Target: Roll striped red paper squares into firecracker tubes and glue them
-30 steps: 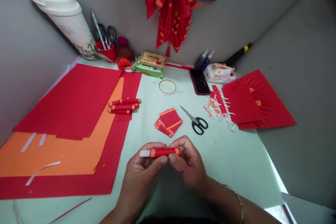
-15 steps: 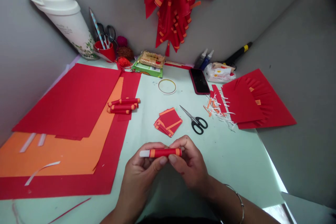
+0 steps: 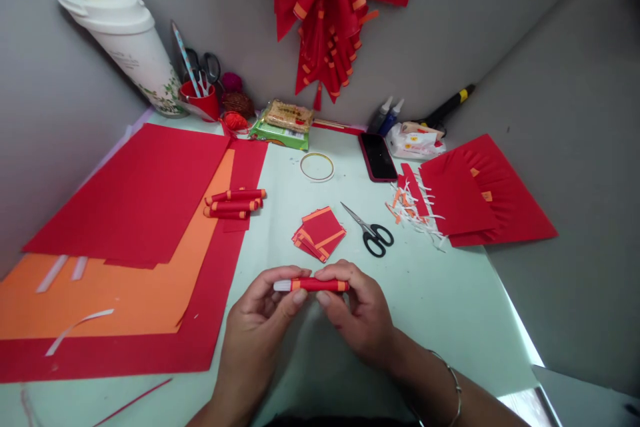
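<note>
Between both hands lies a red paper roll (image 3: pixel 325 285) with orange bands, held level. A whitish rounded tip of a pen-like stick (image 3: pixel 283 285) sticks out of its left end; the rest of the stick is hidden inside. My left hand (image 3: pixel 265 310) pinches the roll near its left part, and my right hand (image 3: pixel 357 313) grips the right part, thumbs in front and fingers behind. Just beyond the hands is a small stack of red paper pieces (image 3: pixel 323 230) with orange strips. Black-handled scissors (image 3: pixel 373 233) lie to its right.
Several finished red rolls (image 3: pixel 235 205) lie on large red sheets (image 3: pixel 135 187) and an orange sheet (image 3: pixel 125 307) at left. Behind are a tape ring (image 3: pixel 317 166), a phone (image 3: pixel 378 157) and a white cup (image 3: pixel 125 47). Paper scraps (image 3: pixel 413 210) lie at right. Red decorations (image 3: pixel 325 13) hang above.
The left hand has shifted slightly left along the roll, and its thumb has moved farther from the right thumb. The roll appears a little higher and turned; both hands still hold it.
</note>
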`<state>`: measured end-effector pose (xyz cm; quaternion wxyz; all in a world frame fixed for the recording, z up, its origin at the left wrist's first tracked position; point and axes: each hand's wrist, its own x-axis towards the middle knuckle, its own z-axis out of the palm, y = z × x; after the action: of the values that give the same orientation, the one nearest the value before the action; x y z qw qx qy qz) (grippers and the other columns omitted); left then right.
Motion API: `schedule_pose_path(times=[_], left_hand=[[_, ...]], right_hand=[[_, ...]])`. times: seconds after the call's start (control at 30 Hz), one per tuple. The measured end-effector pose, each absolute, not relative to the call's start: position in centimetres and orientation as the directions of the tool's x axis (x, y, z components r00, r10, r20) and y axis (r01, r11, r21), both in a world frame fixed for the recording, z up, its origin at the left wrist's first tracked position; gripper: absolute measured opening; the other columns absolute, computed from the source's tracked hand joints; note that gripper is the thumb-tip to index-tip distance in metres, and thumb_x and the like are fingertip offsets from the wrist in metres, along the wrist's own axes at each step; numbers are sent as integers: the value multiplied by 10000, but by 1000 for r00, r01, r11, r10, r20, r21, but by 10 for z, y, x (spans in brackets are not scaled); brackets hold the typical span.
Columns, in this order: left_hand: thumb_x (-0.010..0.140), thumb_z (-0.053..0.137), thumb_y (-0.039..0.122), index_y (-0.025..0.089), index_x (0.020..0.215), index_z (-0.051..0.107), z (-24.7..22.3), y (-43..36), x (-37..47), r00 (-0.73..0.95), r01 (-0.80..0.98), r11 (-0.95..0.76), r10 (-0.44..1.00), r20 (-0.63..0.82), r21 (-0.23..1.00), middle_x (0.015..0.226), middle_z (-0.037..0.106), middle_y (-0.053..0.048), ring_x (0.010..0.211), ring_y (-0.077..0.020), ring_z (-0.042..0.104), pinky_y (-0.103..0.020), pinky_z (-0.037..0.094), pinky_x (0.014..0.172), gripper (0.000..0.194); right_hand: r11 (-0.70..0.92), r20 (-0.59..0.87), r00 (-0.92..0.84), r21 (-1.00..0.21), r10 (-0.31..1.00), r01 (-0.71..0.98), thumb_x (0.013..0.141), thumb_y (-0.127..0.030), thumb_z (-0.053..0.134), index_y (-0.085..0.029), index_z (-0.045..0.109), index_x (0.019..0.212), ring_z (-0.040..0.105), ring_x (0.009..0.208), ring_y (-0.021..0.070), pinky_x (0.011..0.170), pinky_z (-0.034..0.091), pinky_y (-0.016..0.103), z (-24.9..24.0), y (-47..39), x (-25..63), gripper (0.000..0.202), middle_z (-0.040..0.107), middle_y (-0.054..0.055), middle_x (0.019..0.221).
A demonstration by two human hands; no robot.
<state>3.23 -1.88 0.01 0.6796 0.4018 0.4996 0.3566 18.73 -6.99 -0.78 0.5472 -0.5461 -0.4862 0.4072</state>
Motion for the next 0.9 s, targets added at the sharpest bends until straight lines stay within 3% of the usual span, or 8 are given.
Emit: schedule_pose_path(times=[0.17,0.33,0.43,0.57,0.7,0.9], left_hand=[[718,853,401,240,828,759,5,-19,36,244,-64,411,890,-385,909,915,791,-41,860,-209,721,-271,573,768,216],[711,857,402,247,927,744,8,-19,38,218,-44,413,892,-395,910,888,784,-27,773,-177,708,-241,566,698,289],[702,862,402,247,939,739,8,-19,37,211,-33,412,894,-396,911,897,780,-21,744,-162,695,-226,557,675,309],[688,864,406,236,839,751,10,-18,36,190,-1,401,900,-393,916,858,774,-19,714,-158,678,-226,548,658,253],[660,877,413,230,774,751,9,-19,34,177,10,389,906,-384,921,783,758,-6,646,-139,629,-220,520,613,249],[694,864,443,216,842,730,-1,-17,31,268,-13,464,855,-444,886,704,741,1,663,-152,639,-237,501,651,302]], right_hand=[[136,163,168,-978,972,160,915,-225,621,-235,671,1020,652,775,183,724,523,329,-6,-67,192,116,709,33,902],[86,107,186,-989,977,118,929,-250,615,-238,647,1043,661,809,192,738,521,331,-5,-69,190,119,723,41,942],[33,47,195,-997,980,73,917,-278,634,-247,636,1062,624,726,178,664,504,317,-10,-70,189,148,711,45,945],[-59,-68,189,-997,980,-52,913,-325,654,-262,590,1170,498,553,132,554,437,282,-17,-73,188,273,641,-5,789],[-60,-84,206,-991,975,-121,916,-338,649,-244,593,1039,458,558,126,551,407,267,-19,-73,190,165,558,-30,710],[-53,-68,213,-996,975,-78,862,-275,685,-225,599,918,418,540,104,524,377,238,-13,-69,193,114,535,-47,670]])
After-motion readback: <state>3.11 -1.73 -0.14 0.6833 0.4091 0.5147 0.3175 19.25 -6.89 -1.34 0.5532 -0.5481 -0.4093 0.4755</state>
